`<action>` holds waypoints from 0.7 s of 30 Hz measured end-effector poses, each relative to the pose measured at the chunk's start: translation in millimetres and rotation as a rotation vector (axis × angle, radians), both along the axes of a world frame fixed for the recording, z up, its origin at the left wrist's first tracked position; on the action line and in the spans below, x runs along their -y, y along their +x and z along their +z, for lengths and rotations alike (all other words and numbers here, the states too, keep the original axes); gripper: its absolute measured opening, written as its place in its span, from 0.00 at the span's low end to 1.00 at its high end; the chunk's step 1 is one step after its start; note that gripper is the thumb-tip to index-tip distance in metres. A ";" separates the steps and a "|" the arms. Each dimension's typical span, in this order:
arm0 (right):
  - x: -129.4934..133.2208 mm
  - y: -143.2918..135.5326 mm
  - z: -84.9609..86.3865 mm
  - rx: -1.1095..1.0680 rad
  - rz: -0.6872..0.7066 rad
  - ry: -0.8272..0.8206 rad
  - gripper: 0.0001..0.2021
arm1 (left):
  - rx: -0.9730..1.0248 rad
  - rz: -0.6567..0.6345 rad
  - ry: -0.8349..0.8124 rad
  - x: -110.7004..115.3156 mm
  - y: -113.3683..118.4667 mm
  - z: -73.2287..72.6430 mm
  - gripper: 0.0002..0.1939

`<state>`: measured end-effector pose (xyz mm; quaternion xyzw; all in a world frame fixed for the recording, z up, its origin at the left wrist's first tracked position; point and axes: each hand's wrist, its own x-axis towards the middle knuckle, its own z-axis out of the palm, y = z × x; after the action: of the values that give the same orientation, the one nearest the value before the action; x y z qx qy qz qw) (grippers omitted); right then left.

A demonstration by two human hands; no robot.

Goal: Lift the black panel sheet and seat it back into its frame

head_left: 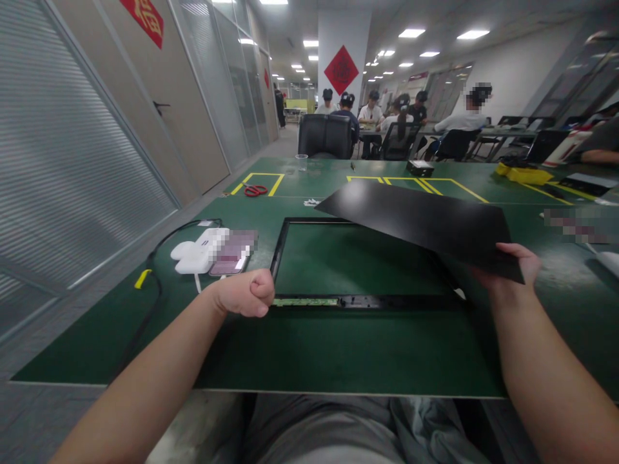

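Handling the sheet over the frame seems the step: right hand pinching it, left hand fisted, hold unclear; next needs steadiness.

A thin black sheet slants, raised, right of centre, hiding part of a rectangular black frame lying flat mid-picture, a green circuit strip along its bottom edge's left.
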<state>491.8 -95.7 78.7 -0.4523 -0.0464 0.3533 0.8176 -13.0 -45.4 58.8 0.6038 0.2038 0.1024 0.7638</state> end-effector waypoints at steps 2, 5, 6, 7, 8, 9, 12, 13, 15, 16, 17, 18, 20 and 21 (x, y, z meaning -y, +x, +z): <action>1.5 -1.4 0.5 0.003 0.032 0.023 0.16 | 0.052 0.116 -0.059 -2.7 -3.8 -2.7 0.44; 4.3 -3.0 0.9 0.051 0.088 0.097 0.20 | 0.129 0.292 -0.112 -7.2 -6.0 -4.3 0.44; 5.4 -3.0 0.7 0.067 0.101 0.111 0.20 | 0.150 0.350 -0.124 -8.7 -5.4 -3.9 0.44; 6.6 -2.8 0.4 0.083 0.109 0.118 0.20 | 0.169 0.407 -0.137 -10.2 -4.0 -3.1 0.44; 7.7 -2.4 0.0 0.096 0.115 0.119 0.20 | 0.185 0.469 -0.150 -11.5 -1.9 -2.0 0.45; 8.7 -1.8 -0.6 0.105 0.120 0.114 0.19 | 0.203 0.539 -0.164 -12.8 0.8 -0.5 0.45; 10.7 0.9 -3.2 0.128 0.146 0.118 0.19 | 0.234 0.796 -0.200 -16.0 10.7 4.3 0.44; 10.9 2.0 -4.3 0.134 0.161 0.124 0.19 | 0.238 0.886 -0.209 -17.0 13.9 5.8 0.43; 10.4 4.1 -6.6 0.148 0.182 0.130 0.18 | 0.243 1.041 -0.216 -18.7 19.6 7.9 0.40; 9.9 4.8 -7.6 0.152 0.183 0.126 0.17 | 0.240 1.099 -0.212 -19.2 21.9 8.3 0.39; 9.2 5.2 -8.4 0.152 0.177 0.117 0.16 | 0.233 1.147 -0.201 -19.5 24.1 8.3 0.38; 8.5 5.1 -8.9 0.150 0.168 0.107 0.16 | 0.222 1.184 -0.182 -19.5 26.2 7.7 0.37; 7.2 3.8 -8.7 0.140 0.154 0.085 0.16 | 0.186 1.232 -0.115 -18.5 30.2 5.0 0.36; 6.9 2.6 -8.0 0.132 0.156 0.071 0.16 | 0.161 1.245 -0.065 -17.6 32.1 2.9 0.36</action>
<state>494.3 -102.6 70.6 -0.4404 -0.1476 0.3837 0.7982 19.1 -27.8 61.7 0.3386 0.4623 0.5668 0.5918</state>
